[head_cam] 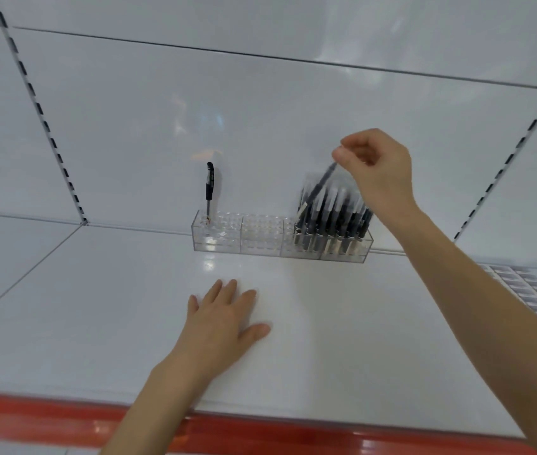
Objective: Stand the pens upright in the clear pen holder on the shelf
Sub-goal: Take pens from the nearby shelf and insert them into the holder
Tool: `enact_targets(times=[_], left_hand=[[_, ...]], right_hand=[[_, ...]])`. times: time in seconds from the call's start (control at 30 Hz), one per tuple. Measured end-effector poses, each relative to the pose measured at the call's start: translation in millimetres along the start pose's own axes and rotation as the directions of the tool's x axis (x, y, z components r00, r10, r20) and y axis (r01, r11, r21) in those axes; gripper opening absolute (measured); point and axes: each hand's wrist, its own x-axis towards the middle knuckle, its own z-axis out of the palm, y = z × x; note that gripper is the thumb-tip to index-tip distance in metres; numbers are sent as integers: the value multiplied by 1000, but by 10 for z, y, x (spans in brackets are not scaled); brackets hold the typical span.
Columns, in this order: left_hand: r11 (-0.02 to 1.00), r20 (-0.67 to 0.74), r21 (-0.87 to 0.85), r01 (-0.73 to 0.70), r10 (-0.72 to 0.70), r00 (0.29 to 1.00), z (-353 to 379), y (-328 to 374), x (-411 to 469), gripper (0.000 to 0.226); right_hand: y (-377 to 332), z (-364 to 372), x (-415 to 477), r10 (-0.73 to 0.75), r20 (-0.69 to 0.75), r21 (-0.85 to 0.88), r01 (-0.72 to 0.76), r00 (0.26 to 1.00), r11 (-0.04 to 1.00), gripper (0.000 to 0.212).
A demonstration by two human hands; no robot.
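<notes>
Right hand [377,169] pinches tilted pen [321,182] above clear pen holder [280,238]; left hand [222,320] flat, fingers spread, on shelf [96,307].

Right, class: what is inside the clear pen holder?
One black pen stands alone at the left end of the pen holder; a cluster of dark pens fills the right end, the right hand pinching one. Front pens hide the back ones.

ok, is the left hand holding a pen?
No, the left hand lies flat on the shelf, empty; the right hand pinches a pen.
</notes>
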Motion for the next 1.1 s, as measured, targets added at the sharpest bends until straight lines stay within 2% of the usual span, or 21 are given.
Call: enact_targets(times=[0.07, 0.17, 0.3, 0.43, 0.53, 0.73, 0.83, 0.93, 1.0, 1.1], left_hand=[[1000, 2, 30, -9, 9, 1000, 39, -12, -5, 112], [1000, -13, 29, -11, 12, 1000, 63, -31, 8, 112], [1000, -39, 30, -2, 4, 999, 83, -26, 14, 103], [999, -51, 40, -3, 5, 999, 91, -27, 17, 102], [1000, -51, 26, -6, 7, 999, 92, -33, 23, 102], [997, -69, -80, 3, -9, 998, 56, -27, 2, 100], [977, -202, -209, -34, -9, 979, -9, -43, 16, 83], [981, -230, -195, -1, -45, 972, -132, -54, -47, 58], [989, -254, -145, 22, -59, 965, -204, -87, -135, 58], [990, -321, -115, 85, -118, 940, -308, -158, -397, 71]], right_hand=[[35, 77, 29, -29, 72, -57, 34, 997, 998, 12], [69, 159, 25, -60, 167, -131, 83, 984, 988, 14], [111, 213, 24, -73, 225, -199, 119, 972, 973, 14], [244, 253, 19, -66, 349, -418, 219, 935, 882, 19], [301, 305, -32, -98, 327, -475, 253, 940, 843, 21], [334, 269, -173, -130, 326, -472, 281, 936, 836, 27], [320, 159, -240, -138, 307, -449, 272, 942, 851, 39], [211, 113, -299, -140, 367, -410, 294, 920, 863, 36], [98, 116, -343, -82, 476, -358, 278, 876, 891, 33], [-108, 258, -476, -65, 654, -278, 319, 754, 906, 32]])
